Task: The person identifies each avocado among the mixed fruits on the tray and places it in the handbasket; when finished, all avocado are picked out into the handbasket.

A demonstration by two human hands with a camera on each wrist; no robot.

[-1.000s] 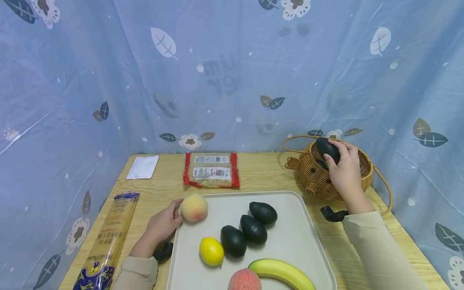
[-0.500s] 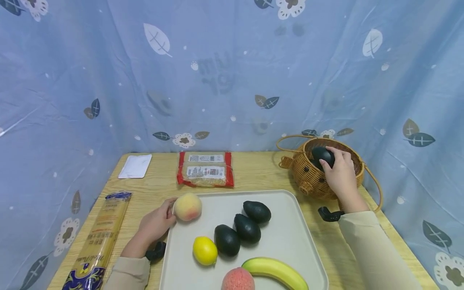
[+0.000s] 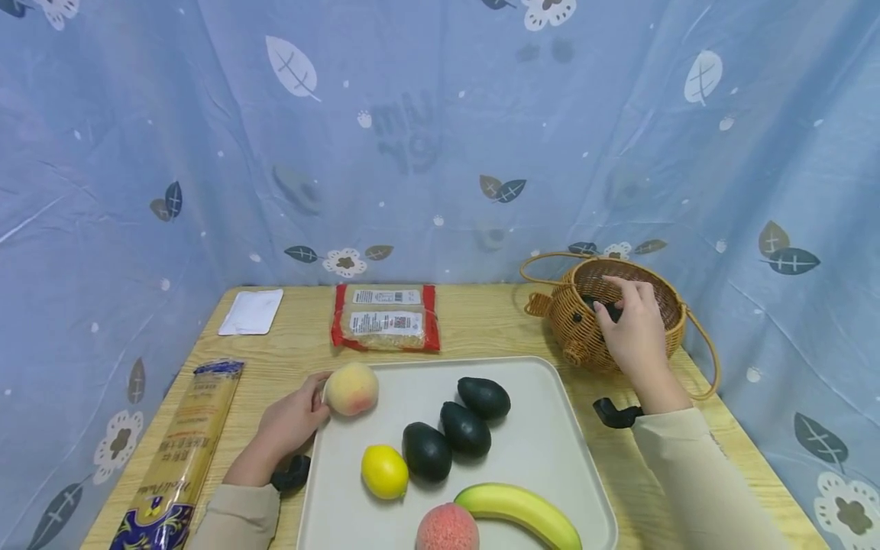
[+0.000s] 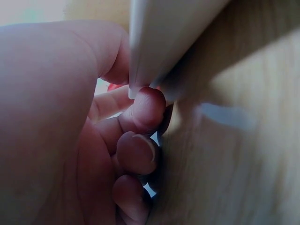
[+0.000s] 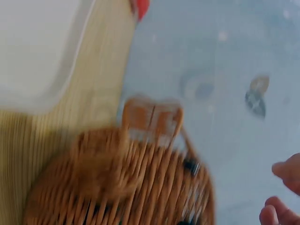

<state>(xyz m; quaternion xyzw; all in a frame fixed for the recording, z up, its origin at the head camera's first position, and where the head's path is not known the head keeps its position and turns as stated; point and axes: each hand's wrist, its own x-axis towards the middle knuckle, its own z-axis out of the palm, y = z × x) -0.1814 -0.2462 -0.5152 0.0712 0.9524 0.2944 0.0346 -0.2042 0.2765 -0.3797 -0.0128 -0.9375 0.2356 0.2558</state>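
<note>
A pale tray carries several dark avocados, a lemon, a banana, a pink round fruit and a yellow peach. My left hand grips the tray's left rim beside the peach; in the left wrist view the thumb and curled fingers pinch the tray edge. Over the mouth of an animal-faced wicker basket, my right hand holds nothing, thumb and fingers apart. Dark fruit lies inside, partly hidden by that hand. Fingertips show at the right wrist view's edge.
A long pack of spaghetti lies along the table's left side. Behind the tray lie a red-edged food pack and a white packet. The basket's handle hangs out to the right. A blue curtain surrounds the table.
My right hand has lowered an avocado into the basket and let it go; its fingers have spread. The left hand stays on the tray's rim. The head view has shifted slightly.
</note>
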